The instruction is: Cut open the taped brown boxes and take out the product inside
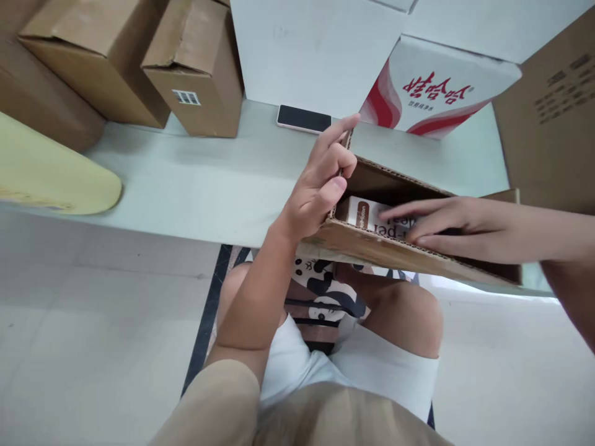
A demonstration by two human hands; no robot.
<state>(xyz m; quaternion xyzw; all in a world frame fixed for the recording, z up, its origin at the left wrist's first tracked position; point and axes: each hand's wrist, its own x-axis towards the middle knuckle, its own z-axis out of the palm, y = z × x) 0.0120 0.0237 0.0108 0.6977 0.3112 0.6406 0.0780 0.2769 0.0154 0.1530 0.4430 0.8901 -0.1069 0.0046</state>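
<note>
One pale table (186, 179) over tiled floor (93, 316); left hand (318, 179) grips carton (372, 248), right hand (446, 223) (loosely spread) inside.

Along the near edge of the table (186, 179), toward the right, sits an open carton (362, 248) with a small box (370, 215) inside, toward its left end. Beyond lies a phone (304, 119), left of a water carton (432, 83). Near left lies what may be a roll (56, 167); a closed carton (204, 93) stands farther behind.
</note>
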